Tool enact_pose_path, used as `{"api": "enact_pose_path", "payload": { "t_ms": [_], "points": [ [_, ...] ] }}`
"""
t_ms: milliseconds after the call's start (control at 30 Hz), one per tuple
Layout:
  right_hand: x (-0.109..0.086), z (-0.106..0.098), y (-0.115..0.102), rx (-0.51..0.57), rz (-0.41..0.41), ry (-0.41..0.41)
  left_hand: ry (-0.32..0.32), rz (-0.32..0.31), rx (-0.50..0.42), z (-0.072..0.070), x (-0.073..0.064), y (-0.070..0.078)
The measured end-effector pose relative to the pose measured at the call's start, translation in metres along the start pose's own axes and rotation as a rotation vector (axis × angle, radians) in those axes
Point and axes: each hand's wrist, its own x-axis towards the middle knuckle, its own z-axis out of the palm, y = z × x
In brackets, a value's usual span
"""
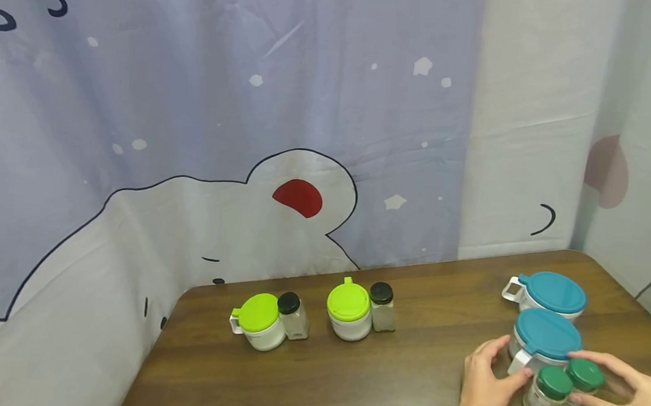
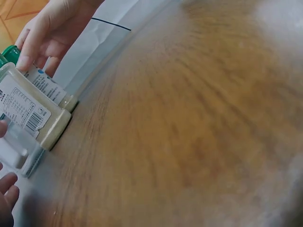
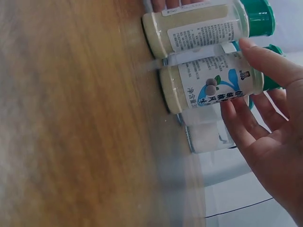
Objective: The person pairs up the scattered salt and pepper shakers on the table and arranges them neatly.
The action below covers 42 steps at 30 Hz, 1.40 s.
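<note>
Two green-capped spice jars with pale powder stand side by side at the table's right front: a left jar and a right jar. My right hand grips the right jar from its right side, thumb on one side and fingers on the other, as the right wrist view shows. My left hand is spread beside the front blue-lidded container, thumb tip near its white handle and the left jar. In the left wrist view, left fingers show loosely bent beside a clear container.
Another blue-lidded container stands behind. Further left are two lime-lidded containers, one at far left and one mid-table, each beside a black-capped shaker. A printed curtain hangs behind the wooden table.
</note>
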Motion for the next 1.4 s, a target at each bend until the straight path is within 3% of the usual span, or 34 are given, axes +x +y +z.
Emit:
{"api": "enact_pose_path", "payload": {
  "t_ms": [200, 567, 767, 1000, 1167, 1400],
  "points": [
    [0.002, 0.000, 0.003, 0.025, -0.055, 0.014, 0.038, 0.022, -0.103, 0.000, 0.003, 0.001],
    [0.009, -0.003, 0.006, 0.085, -0.134, -0.003, 0.083, 0.013, -0.086, -0.008, 0.005, -0.002],
    [0.012, -0.005, 0.009, 0.082, -0.095, -0.019, 0.119, 0.022, -0.090, -0.013, 0.005, -0.005],
    [0.018, -0.003, 0.005, 0.089, -0.002, 0.007, 0.128, -0.037, -0.146, -0.014, 0.011, -0.005],
    [0.023, -0.001, -0.003, 0.062, 0.059, 0.011, 0.179, -0.070, -0.149, -0.014, 0.012, -0.006],
    [0.028, 0.000, -0.005, 0.047, 0.056, -0.004, 0.240, -0.114, -0.148, -0.015, 0.012, -0.007]
  ]
}}
